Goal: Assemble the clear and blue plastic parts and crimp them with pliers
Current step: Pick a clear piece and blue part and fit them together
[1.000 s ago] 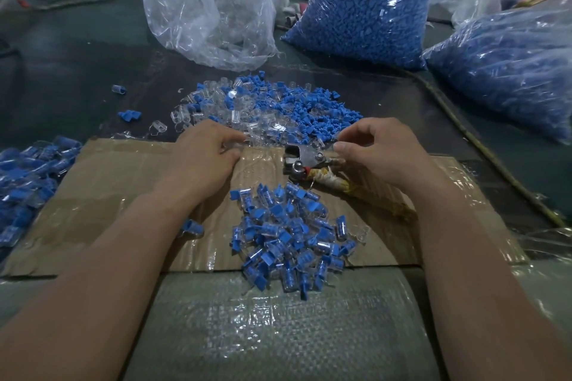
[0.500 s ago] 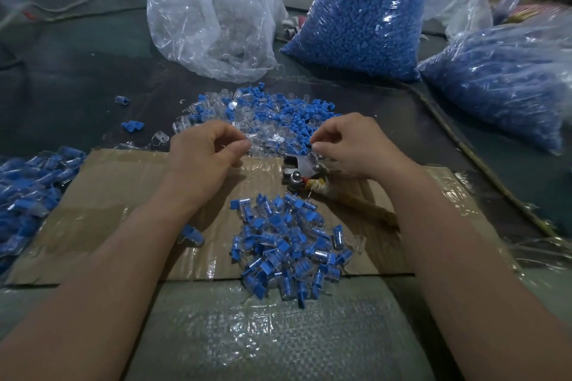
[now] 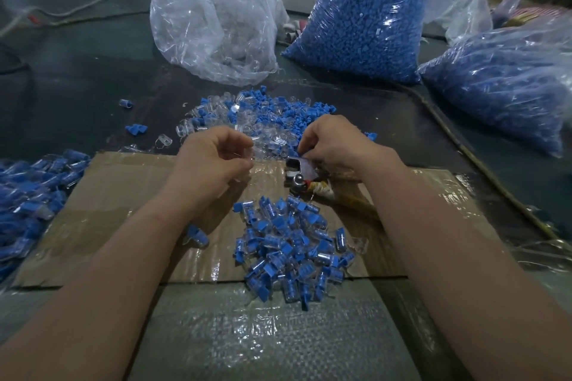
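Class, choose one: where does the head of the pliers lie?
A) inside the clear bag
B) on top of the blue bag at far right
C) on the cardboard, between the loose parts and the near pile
C: the pliers lie on the cardboard, just beyond the near pile and close by the right hand.

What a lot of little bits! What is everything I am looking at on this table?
loose parts: one heap, clear and blue, beyond the cardboard
joined parts: one heap, blue in clear, on the cardboard
pliers: one, metal head, pale wrapped handles, on the cardboard
cardboard: one sheet, brown, under both hands
bags of blue parts: two, clear film, back right
clear bag: one, see-through, back middle
left heap: one, blue and clear, left edge
stray parts: a few, blue or clear, dark table at left
left hand: one, bare, fingers curled, above the cardboard
right hand: one, bare, fingers curled, over the pliers' head
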Demonstrator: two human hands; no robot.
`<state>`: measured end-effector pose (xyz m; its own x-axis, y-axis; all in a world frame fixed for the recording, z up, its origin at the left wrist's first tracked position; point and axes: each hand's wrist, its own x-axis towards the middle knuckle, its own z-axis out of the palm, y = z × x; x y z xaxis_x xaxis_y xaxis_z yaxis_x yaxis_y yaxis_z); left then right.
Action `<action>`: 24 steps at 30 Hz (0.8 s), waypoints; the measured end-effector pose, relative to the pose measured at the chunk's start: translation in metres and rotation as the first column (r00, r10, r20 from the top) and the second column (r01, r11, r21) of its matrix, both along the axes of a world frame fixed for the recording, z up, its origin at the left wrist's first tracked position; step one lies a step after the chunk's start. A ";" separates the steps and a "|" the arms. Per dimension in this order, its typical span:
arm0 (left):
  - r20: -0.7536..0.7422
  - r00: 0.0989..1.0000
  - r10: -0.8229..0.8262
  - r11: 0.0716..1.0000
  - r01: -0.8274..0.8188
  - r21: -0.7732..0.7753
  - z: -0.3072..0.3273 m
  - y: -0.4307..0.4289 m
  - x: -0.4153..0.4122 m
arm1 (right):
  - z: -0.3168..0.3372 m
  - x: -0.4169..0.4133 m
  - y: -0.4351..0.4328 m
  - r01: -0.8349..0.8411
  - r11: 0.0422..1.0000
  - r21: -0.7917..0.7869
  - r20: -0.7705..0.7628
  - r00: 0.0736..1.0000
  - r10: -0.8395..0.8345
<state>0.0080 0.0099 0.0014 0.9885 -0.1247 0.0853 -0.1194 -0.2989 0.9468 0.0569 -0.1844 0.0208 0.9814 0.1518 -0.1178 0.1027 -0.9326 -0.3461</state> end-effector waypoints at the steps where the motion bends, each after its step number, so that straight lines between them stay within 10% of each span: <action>1: -0.015 1.000 -0.002 1.000 0.001 -0.028 0.001 0.001 0.000 | 0.000 -0.001 0.000 0.005 1.000 0.012 0.012 1.000 -0.005; 6: -0.062 0.997 -0.042 0.991 0.033 -0.126 0.002 0.003 -0.003 | 0.000 -0.017 -0.009 0.030 0.995 0.094 0.178 0.983 -0.047; 12: -0.047 0.999 -0.021 0.989 0.013 -0.148 0.002 -0.002 -0.004 | 0.001 -0.050 0.000 0.005 0.754 0.657 0.248 0.943 -0.223; 24: 0.029 0.999 -0.045 0.991 0.049 -0.127 0.006 -0.011 -0.010 | -0.003 -0.066 0.032 -0.069 0.617 0.784 0.163 0.982 -0.097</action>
